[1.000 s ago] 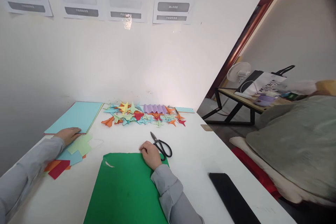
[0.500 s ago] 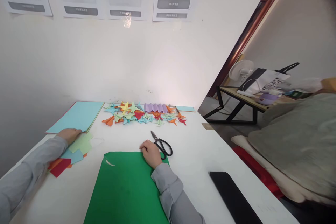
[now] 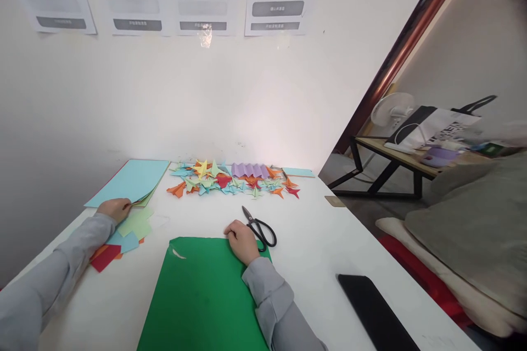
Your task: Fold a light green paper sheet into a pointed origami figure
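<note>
My left hand (image 3: 115, 209) pinches the near right corner of a stack of coloured paper (image 3: 129, 181) with a light blue sheet on top; that corner is slightly lifted. Cut paper pieces (image 3: 135, 224) in green, blue, orange and red lie just below this hand. My right hand (image 3: 242, 240) rests, fingers curled, on the top right edge of a green sheet (image 3: 206, 290). Whether it holds anything cannot be made out. Black-handled scissors (image 3: 261, 229) lie open right beside it.
Folded paper shapes (image 3: 224, 181) and a pleated purple strip (image 3: 250, 170) lie along the wall. A black flat object (image 3: 376, 310) sits at the right of the white table (image 3: 308, 247). Farther right stand a side table (image 3: 376, 148) with a bag and a fan (image 3: 393, 109).
The corner of the paper stack under my left hand has risen a little. The whole view has shifted, so things appear farther right. My right hand stays on the green sheet.
</note>
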The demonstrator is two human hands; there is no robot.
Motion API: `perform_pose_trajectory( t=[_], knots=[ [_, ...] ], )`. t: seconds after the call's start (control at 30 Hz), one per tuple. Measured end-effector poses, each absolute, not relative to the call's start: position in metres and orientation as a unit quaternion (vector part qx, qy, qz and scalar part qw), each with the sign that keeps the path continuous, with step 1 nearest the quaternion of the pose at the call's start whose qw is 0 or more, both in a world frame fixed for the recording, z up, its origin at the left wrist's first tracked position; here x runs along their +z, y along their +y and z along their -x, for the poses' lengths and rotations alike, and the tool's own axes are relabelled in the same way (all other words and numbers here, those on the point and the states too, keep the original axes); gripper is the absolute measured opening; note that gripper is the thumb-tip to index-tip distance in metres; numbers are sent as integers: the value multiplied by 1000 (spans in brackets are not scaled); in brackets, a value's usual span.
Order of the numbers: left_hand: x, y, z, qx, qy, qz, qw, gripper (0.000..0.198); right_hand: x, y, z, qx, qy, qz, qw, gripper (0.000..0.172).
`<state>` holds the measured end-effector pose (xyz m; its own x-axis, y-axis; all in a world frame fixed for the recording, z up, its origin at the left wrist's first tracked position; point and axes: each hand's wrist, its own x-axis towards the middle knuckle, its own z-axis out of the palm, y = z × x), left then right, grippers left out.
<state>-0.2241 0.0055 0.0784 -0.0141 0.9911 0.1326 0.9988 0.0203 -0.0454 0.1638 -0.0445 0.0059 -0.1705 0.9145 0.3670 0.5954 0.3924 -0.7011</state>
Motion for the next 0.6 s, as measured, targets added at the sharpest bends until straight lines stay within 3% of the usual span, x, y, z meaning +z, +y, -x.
perform_pose_trajectory(
  t=[0.27,0.6],
  knots=[
    [85,-2,224,-92,-705,700,57,31,5,-44,-164,205,-741,509,387,25],
    [120,-29,180,-181,-675,696,166,31,3,-45,-164,189,-749,497,396,25]
  ],
)
